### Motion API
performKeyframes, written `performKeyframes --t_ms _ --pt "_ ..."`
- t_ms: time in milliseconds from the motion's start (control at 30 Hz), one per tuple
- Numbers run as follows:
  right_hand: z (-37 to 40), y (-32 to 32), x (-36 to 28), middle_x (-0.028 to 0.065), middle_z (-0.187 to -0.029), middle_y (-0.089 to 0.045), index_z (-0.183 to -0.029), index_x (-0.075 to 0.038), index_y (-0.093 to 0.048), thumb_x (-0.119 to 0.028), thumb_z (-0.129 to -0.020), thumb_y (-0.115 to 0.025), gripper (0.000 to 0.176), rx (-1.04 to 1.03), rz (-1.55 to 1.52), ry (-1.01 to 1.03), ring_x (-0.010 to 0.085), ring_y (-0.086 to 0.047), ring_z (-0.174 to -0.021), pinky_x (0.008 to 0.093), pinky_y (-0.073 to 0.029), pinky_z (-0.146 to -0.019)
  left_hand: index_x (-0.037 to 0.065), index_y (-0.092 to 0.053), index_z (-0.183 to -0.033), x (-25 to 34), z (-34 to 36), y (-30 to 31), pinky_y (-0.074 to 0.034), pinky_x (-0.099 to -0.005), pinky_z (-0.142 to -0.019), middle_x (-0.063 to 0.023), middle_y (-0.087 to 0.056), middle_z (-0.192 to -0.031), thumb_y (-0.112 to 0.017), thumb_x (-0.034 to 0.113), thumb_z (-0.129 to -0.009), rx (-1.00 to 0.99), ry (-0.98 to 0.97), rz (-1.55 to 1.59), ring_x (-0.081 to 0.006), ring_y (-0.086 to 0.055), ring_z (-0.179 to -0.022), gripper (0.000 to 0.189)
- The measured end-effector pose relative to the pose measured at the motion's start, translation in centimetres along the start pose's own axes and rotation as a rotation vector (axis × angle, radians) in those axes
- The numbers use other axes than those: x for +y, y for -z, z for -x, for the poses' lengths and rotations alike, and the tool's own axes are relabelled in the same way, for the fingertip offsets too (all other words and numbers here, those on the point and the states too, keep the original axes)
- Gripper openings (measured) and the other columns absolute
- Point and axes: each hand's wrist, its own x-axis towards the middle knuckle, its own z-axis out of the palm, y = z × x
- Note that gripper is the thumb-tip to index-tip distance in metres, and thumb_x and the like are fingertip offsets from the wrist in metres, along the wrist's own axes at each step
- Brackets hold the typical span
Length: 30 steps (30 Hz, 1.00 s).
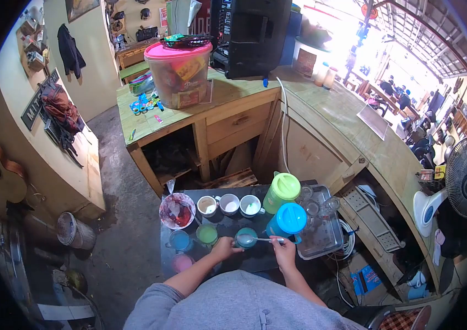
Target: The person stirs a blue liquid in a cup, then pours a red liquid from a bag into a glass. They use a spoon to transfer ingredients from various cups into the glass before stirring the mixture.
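My right hand grips a metal spoon by its handle. The spoon's bowl is over the mouth of a glass of teal liquid. On the near left side of that glass, my left hand has its fingers closed against it. To the left stand a glass of green liquid, a glass of blue liquid and a glass of pink liquid. Behind them is a row of white mugs with powder or residue inside. A bowl holding dark red contents sits at the far left.
A green-lidded pitcher and a blue-lidded pitcher stand right of the mugs. Beside them a clear tray holds several upturned glasses. A wooden counter with a pink-lidded tub rises behind the dark table.
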Motion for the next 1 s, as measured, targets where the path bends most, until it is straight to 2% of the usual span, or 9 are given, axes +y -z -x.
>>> performKeyframes --t_ms 200,333,433,533,633,700,733,833,1000 --pt "0.3 0.0 -1.1 0.0064 -0.085 -0.068 -0.098 0.001 -0.070 -0.008 -0.090 -0.062 0.014 0.013 0.041 0.116 0.0086 -0.060 -0.077 0.0208 -0.045 -0.070 -0.003 -0.055 -0.063 -0.2 -0.1 -0.1 -0.044 -0.0427 -0.057 -0.0169 -0.058 -0.061 -0.084 0.034 -0.066 0.002 0.000 -0.002 -0.0279 -0.057 -0.055 0.047" --pt "0.9 -0.2 -2.5 0.0051 -0.085 -0.068 -0.097 0.001 -0.070 -0.008 -0.090 -0.063 0.014 0.023 0.111 0.168 0.0078 -0.060 -0.075 0.0210 -0.045 -0.066 -0.002 -0.054 -0.063 -0.1 0.0 0.0 -0.044 -0.0423 -0.057 -0.0158 -0.057 -0.060 -0.084 0.034 -0.066 -0.002 0.007 0.005 -0.0262 -0.056 -0.055 0.048" --pt "1.6 -0.3 -3.9 0.0047 -0.078 -0.067 -0.094 -0.004 -0.072 -0.009 -0.087 -0.065 0.012 0.066 0.239 0.287 0.0079 -0.057 -0.064 0.0225 -0.044 -0.058 -0.002 -0.053 -0.062 -0.2 0.0 -0.2 -0.044 -0.0420 -0.056 -0.0150 -0.056 -0.059 -0.084 0.033 -0.066 0.002 0.009 0.000 -0.0249 -0.055 -0.054 0.048" --pt "2.1 -0.9 -6.0 0.0077 -0.079 -0.067 -0.093 -0.005 -0.072 -0.006 -0.085 -0.065 0.011 0.080 0.359 0.423 0.0118 -0.059 -0.063 0.0228 -0.044 -0.054 -0.001 -0.051 -0.060 -0.6 -0.2 -0.4 -0.043 -0.0417 -0.055 -0.0144 -0.055 -0.058 -0.084 0.032 -0.066 0.003 0.009 0.015 -0.0234 -0.052 -0.053 0.047" --pt "1.6 -1.4 -5.6 0.0075 -0.083 -0.068 -0.090 -0.007 -0.072 -0.007 -0.081 -0.067 0.010 0.016 0.378 0.539 0.0182 -0.063 -0.068 0.0283 -0.046 -0.058 -0.001 -0.051 -0.060 -0.3 0.0 -0.2 -0.041 -0.0414 -0.054 -0.0138 -0.054 -0.057 -0.085 0.032 -0.066 0.006 0.001 0.038 -0.0223 -0.049 -0.051 0.047" --pt "0.6 -1.7 -4.6 0.0058 -0.083 -0.068 -0.086 -0.010 -0.073 -0.011 -0.078 -0.070 0.009 -0.072 0.621 0.855 0.0220 -0.063 -0.074 0.0337 -0.045 -0.064 0.000 -0.051 -0.059 -0.2 0.1 -0.1 -0.041 -0.0412 -0.053 -0.0135 -0.054 -0.056 -0.085 0.032 -0.066 0.012 -0.005 0.035 -0.0219 -0.048 -0.051 0.047" --pt "0.6 -2.0 -4.5 0.0038 -0.083 -0.068 -0.084 -0.012 -0.073 -0.017 -0.076 -0.071 0.010 -0.123 0.670 0.802 0.0248 -0.062 -0.079 0.0390 -0.045 -0.072 -0.001 -0.051 -0.059 -0.3 0.0 -0.2 -0.041 -0.0412 -0.053 -0.0134 -0.053 -0.056 -0.085 0.032 -0.066 0.018 -0.017 0.027 -0.0216 -0.048 -0.050 0.048" --pt "-0.3 -2.8 -3.6 0.0032 -0.080 -0.068 -0.082 -0.013 -0.073 -0.017 -0.077 -0.070 0.007 -0.201 0.829 0.840 0.0232 -0.061 -0.077 0.0401 -0.045 -0.072 -0.001 -0.052 -0.060 -0.1 0.2 -0.2 -0.041 -0.0412 -0.053 -0.0134 -0.053 -0.056 -0.085 0.033 -0.065 0.028 -0.022 0.026 -0.0210 -0.048 -0.050 0.049" --pt "-1.8 -4.4 -1.9 0.0036 -0.076 -0.067 -0.079 -0.014 -0.074 -0.020 -0.077 -0.069 0.008 -0.316 0.870 0.822 0.0223 -0.060 -0.079 0.0414 -0.044 -0.070 -0.003 -0.054 -0.061 -0.4 0.0 -0.3 -0.042 -0.0410 -0.054 -0.0141 -0.055 -0.057 -0.085 0.034 -0.065 0.024 -0.022 0.016 -0.0205 -0.048 -0.051 0.048"
